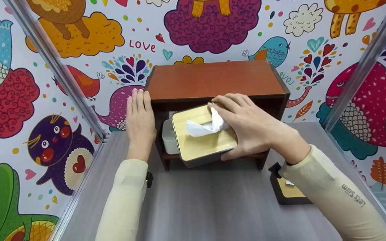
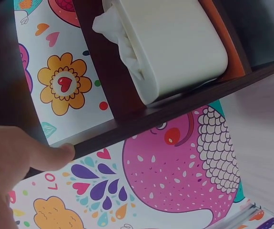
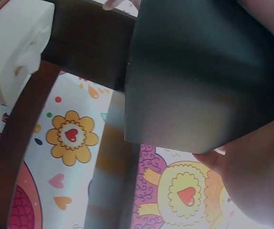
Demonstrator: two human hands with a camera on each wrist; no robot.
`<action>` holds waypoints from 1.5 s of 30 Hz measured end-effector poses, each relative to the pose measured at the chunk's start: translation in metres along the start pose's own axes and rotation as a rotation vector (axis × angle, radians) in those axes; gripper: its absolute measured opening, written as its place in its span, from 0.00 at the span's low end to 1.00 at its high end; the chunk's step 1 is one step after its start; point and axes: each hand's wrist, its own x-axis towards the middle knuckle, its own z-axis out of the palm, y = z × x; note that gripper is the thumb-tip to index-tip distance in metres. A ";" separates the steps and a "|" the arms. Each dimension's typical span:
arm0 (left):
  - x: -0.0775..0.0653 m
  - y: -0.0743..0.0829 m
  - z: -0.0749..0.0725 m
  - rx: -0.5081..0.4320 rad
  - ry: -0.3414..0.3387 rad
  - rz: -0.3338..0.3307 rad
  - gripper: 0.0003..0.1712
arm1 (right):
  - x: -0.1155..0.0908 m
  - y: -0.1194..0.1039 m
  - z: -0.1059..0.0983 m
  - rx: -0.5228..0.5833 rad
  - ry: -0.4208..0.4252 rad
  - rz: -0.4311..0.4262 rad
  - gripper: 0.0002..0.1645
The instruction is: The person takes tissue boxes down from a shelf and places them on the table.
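My right hand (image 1: 250, 125) grips a black tissue box (image 1: 199, 147) with a pale wood lid and a white tissue sticking out. The box is tilted in front of the small brown shelf (image 1: 213, 80), and its dark side (image 3: 198, 81) fills much of the right wrist view. My left hand (image 1: 141, 120) lies with straight fingers along the shelf's left side. In the left wrist view its thumb touches the shelf's dark edge (image 2: 113, 133). Inside, at the left, stands a white tissue box (image 2: 179, 47), partly hidden in the head view.
Another black tissue box (image 1: 293, 194) with a wood lid sits on the grey table (image 1: 213, 204) at the right, partly behind my right forearm. Printed cartoon walls with metal posts (image 1: 357, 67) enclose the back and sides.
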 end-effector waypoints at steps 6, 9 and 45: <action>0.000 0.000 -0.001 0.015 -0.012 -0.003 0.54 | -0.009 -0.001 0.016 -0.011 0.011 0.001 0.74; 0.000 0.001 -0.001 0.022 -0.020 -0.005 0.56 | -0.016 -0.003 0.026 -0.002 -0.001 0.004 0.73; -0.001 0.001 -0.003 0.023 -0.038 -0.005 0.59 | -0.110 0.026 0.168 0.155 -0.232 0.238 0.71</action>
